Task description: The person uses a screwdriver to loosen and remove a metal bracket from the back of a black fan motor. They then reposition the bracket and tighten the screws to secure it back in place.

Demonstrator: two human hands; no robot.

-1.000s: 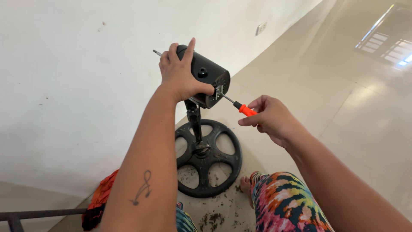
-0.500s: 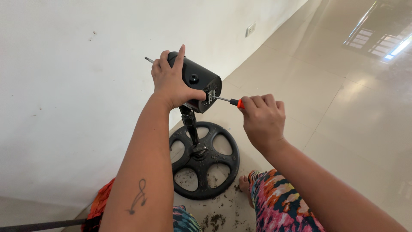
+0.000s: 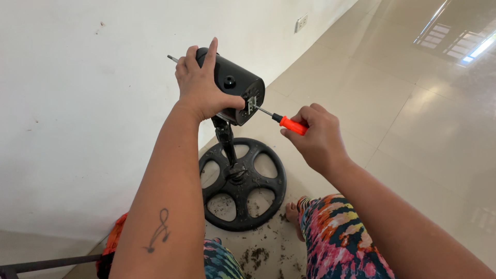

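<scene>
Two hands work here: left hand (image 3: 202, 88) fingers clasp the black motor housing (image 3: 235, 85); right hand (image 3: 318, 137) fingers clench the orange-handled screwdriver (image 3: 281, 121), its long axis pointing up-left into the housing's rear face. Below, the round base (image 3: 243, 186) rests on the floor (image 3: 413, 113). The screwdriver's tip is hidden.
</scene>
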